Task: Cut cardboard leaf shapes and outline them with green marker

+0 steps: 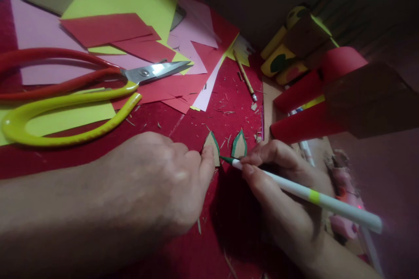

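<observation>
My left hand (170,174) is closed, its fingers curled and one fingertip pressing a small pointed cardboard piece (216,159) down on the red cloth. A green line runs along the right edge of that piece. My right hand (284,187) grips a white felt-tip marker (291,187) with a yellow band. The marker's green tip is at the piece's right edge, touching or very close. Just above my right fingertips lies a second cardboard piece (240,144) of similar shape, bordered in green.
Scissors (144,73) with red and yellow handles lie left on coloured paper sheets (121,0). A short pencil (245,76) rests among scraps on the red cloth (225,109). Paper-covered tubes (304,122) with cardboard parts stand along the right side.
</observation>
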`<state>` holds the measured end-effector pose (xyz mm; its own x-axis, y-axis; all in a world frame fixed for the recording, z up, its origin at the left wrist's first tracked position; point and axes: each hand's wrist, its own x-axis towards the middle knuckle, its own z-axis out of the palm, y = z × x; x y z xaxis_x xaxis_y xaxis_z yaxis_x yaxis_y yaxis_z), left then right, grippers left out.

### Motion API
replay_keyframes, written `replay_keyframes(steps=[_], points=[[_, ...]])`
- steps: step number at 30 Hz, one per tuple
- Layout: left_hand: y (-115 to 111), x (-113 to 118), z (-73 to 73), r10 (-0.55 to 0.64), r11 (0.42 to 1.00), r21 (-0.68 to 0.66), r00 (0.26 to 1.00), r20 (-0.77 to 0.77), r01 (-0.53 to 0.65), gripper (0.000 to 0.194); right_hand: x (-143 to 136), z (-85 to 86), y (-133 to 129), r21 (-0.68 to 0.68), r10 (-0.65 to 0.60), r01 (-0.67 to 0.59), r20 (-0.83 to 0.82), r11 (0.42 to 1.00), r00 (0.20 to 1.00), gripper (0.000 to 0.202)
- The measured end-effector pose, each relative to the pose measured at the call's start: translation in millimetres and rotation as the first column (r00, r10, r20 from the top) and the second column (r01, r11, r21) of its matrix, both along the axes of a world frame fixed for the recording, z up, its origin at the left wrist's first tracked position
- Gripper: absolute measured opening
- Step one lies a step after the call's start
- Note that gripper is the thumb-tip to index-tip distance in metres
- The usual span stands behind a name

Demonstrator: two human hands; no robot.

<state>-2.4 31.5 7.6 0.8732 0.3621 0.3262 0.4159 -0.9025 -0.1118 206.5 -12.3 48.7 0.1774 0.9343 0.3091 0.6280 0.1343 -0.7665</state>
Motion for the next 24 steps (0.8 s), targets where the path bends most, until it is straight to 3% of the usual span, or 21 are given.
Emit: replay_keyframes(steps=[4, 10, 14, 19, 24], points=[[-0.7, 2.9, -8.3, 0.034, 0.997, 0.071, 0.997, 0.073, -0.039, 0.059, 0.1, 0.1, -1.6, 0.009, 0.004, -0.004, -0.008, 1.0, 1.0, 0.016], [1.0, 3.1, -7.8, -0.012, 1.0, 0.026, 0.998, 0.055, 0.01, 0.057, -0.1, -0.5, -0.9, -0.023, 0.019, -0.019, -0.002, 1.0, 1.0, 0.015], [0.6, 3.3, -10.7, 0.022, 0.998, 0.063, 0.992, 0.124, -0.03, 0.055, 1.9, -0.6, -2.5, -0.017, 0.029, -0.029, -0.009, 0.999, 1.0, 0.017], [-1.5, 0.9, -5.1, 0.013, 1.0, -0.009, 1.0, 0.028, -0.013, 0.06, 0.4, -1.5, -1.4, -0.018, 0.009, -0.009, -0.035, 1.0, 0.999, 0.015], [-4.1, 4.7, -7.0, 0.071, 0.995, 0.069, 0.997, 0.023, -0.072, 0.058, -0.5, 1.4, 0.8, -0.027, 0.011, -0.012, -0.039, 1.0, 0.999, 0.016]])
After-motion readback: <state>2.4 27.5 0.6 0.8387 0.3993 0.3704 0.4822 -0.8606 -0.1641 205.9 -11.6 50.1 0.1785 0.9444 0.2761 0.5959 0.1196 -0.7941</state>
